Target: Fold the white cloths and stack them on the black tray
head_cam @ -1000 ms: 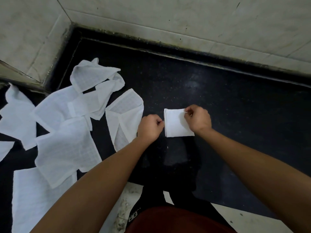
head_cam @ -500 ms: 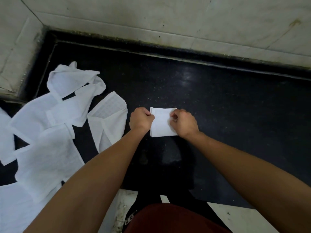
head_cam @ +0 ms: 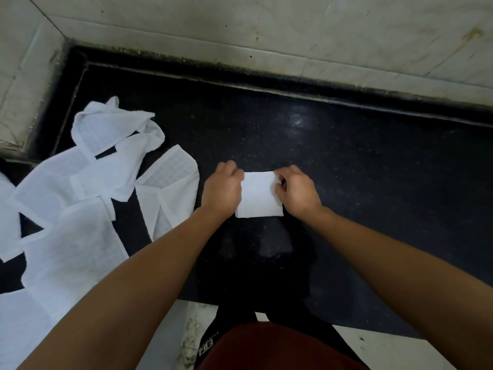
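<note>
A small folded white cloth [head_cam: 259, 194] lies flat on the black surface [head_cam: 360, 169] in the middle of the view. My left hand [head_cam: 222, 189] pinches its left edge and my right hand [head_cam: 297, 192] pinches its right edge near the top corner. Several unfolded white cloths [head_cam: 80, 188] lie spread and overlapping on the left side of the black surface. One half-folded cloth [head_cam: 170, 188] sits just left of my left hand.
Pale tiled walls [head_cam: 266, 30] border the black surface at the back and left, meeting in a corner at the upper left. A pale ledge [head_cam: 386, 348] runs along the near edge. My red garment [head_cam: 266, 348] shows at the bottom.
Both hands have stayed on the folded cloth's edges, and the cloth looks squarer and flatter now. The camera has shifted, so the loose cloths sit differently in view.
</note>
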Demonstrator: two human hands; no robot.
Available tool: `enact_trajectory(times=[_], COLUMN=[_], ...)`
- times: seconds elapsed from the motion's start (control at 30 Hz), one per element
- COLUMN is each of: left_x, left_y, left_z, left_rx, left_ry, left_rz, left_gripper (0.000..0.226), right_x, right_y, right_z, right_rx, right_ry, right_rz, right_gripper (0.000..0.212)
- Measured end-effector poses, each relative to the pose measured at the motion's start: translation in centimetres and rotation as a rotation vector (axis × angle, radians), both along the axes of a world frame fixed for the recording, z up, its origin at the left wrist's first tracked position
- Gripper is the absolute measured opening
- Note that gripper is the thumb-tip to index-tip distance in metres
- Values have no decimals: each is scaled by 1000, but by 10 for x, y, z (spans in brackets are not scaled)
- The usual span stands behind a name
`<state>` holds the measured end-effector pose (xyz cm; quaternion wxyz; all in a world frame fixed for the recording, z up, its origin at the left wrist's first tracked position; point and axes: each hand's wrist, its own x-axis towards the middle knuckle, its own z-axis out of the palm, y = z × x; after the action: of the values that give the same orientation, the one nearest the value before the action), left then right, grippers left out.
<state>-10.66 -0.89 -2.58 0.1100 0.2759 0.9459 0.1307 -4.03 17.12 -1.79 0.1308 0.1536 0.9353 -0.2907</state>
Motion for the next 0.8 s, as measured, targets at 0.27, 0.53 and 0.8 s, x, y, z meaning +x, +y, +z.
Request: enact_trajectory(times=[0.27, 0.53, 0.8], left_x=[5, -11, -33], left_y=[-24, -8, 12], left_z=[-3, -3, 3], left_rx=[-276, -15, -208], left_ry=[-166, -123, -284], left_rz=[-375, 41, 1], left_gripper=[67, 55, 47], right_x=[55, 11, -17], right_y=[4, 0, -20], right_z=[-11, 1, 3], right_rx=[127, 31, -188], right_ry=[-64, -79, -338], right_rz=[230, -149, -456], right_gripper=[52, 52, 14])
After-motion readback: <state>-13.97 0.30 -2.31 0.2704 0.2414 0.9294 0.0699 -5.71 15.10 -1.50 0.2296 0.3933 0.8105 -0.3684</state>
